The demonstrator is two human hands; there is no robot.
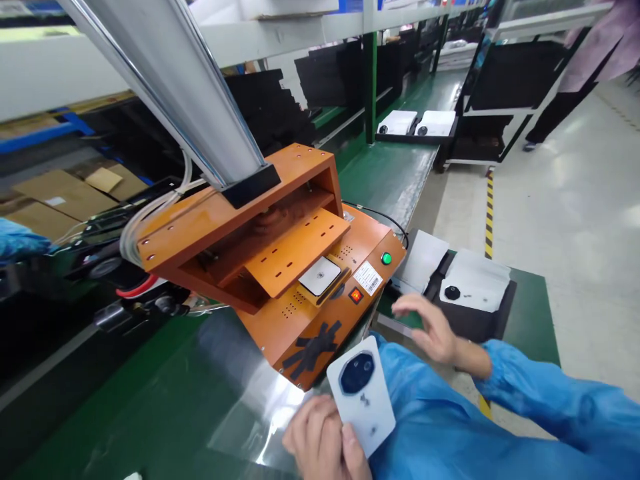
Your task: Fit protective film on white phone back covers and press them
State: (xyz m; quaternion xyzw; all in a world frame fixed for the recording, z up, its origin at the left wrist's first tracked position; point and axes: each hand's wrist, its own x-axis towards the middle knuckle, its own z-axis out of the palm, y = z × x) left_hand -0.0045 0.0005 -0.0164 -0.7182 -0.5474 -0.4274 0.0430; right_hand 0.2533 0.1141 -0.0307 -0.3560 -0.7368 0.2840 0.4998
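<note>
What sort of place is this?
Probably a factory assembly line: an orange machine on a long green bench, white pieces in dark trays, and striped tape on the floor.

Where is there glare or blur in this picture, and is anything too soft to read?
In the head view, strong white glare sits beside the left hand, with softer reflections on the floor; in the head view, the recess of the orange machine is shadowed; in the head view, the small print on its white label is too soft to read.

smooth, glossy panel [376,417]; painted-metal press [300,252]; shiny metal cylinder [175,80]; cloth sleeve [530,380].
</note>
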